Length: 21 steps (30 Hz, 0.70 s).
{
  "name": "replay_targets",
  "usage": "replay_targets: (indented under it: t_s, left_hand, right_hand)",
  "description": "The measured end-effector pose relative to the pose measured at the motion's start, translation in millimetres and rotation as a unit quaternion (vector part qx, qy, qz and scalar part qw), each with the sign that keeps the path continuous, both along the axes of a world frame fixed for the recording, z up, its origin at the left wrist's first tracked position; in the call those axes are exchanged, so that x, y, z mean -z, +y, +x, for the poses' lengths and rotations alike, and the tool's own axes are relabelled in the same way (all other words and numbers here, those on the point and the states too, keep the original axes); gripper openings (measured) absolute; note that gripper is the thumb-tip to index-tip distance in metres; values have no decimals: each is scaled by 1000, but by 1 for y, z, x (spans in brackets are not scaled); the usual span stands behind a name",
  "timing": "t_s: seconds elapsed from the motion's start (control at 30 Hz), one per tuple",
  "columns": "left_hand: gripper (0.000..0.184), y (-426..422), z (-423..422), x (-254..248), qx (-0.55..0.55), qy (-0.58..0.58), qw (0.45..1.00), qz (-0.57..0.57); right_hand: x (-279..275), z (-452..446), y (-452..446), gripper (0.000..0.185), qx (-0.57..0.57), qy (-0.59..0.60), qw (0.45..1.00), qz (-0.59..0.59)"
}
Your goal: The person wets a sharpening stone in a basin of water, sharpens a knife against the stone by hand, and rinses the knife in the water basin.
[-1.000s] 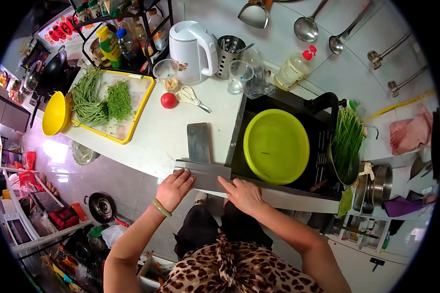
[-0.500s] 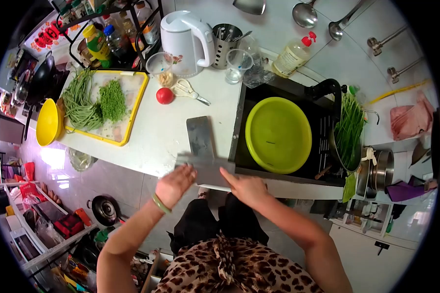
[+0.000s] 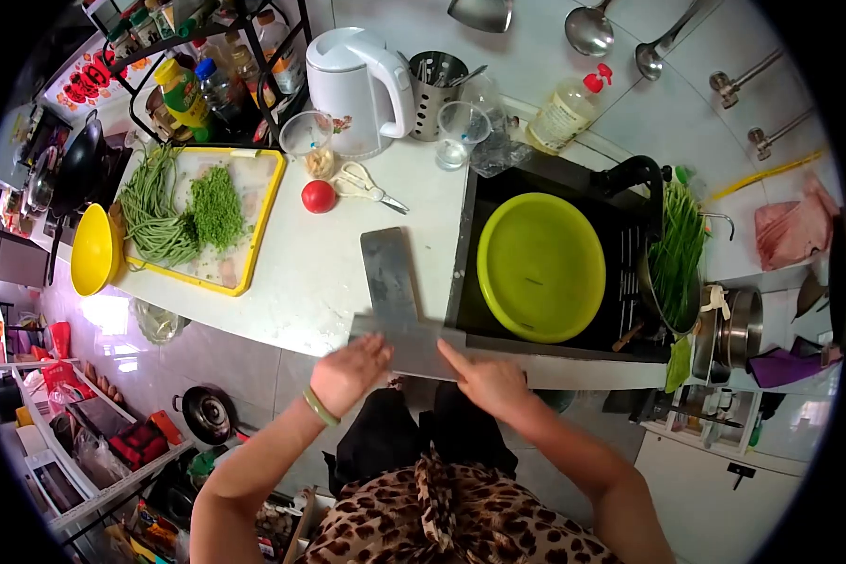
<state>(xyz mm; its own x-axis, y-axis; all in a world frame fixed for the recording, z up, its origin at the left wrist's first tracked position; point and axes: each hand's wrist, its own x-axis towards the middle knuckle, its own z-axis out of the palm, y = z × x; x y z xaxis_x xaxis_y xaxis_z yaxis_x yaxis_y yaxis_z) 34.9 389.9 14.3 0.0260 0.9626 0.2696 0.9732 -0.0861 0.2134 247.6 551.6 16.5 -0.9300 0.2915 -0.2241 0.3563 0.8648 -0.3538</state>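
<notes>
A grey whetstone (image 3: 388,268) lies lengthwise on the white counter. Across its near end rests the wide, flat blade of a cleaver (image 3: 414,350), slightly blurred. My right hand (image 3: 493,381) is closed at the cleaver's right end, its index finger stretched along the blade; the handle is hidden inside the hand. On the left, my left hand (image 3: 348,376) has its fingers stretched out flat, touching the blade's left part. A pale green bangle (image 3: 321,407) circles the left wrist.
Left of the stone are a tomato (image 3: 319,196), scissors (image 3: 368,187) and a yellow-rimmed cutting board (image 3: 254,244) bearing long beans and chopped greens. A kettle (image 3: 350,85) stands behind. To the right, a green basin (image 3: 540,268) sits in the dark sink (image 3: 465,244).
The view has shifted slightly, so everything sits a little lower. Both hands stay at the cleaver, which remains across the whetstone's near end.
</notes>
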Motion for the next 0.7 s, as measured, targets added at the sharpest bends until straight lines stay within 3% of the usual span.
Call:
replay_targets:
  t_s: [0.13,0.27,0.37,0.47,0.6,0.7]
  left_hand:
    - [34,31,-44,-6,-36,-39,999,-7]
    - [31,14,-25,3,-1,-1,1000,-1]
    - [32,12,-14,1,-21,-34,999,9]
    - [32,22,-24,-2,-20,-32,999,5]
    - [33,29,-33,-15,-6,-65,998,-27]
    - [37,35,-42,-36,23,-168,984,-44]
  right_hand:
    - [8,-42,19,55,17,47,998,23]
    - [2,-23,9,60,16,-5,1000,-8]
    - [6,-15,7,61,22,45,999,-19]
    - [-6,-27,17,59,26,-46,999,-3]
    - [-4,-29,20,57,39,-30,998,-49]
    - [-8,-24,18,57,53,-32,997,-55]
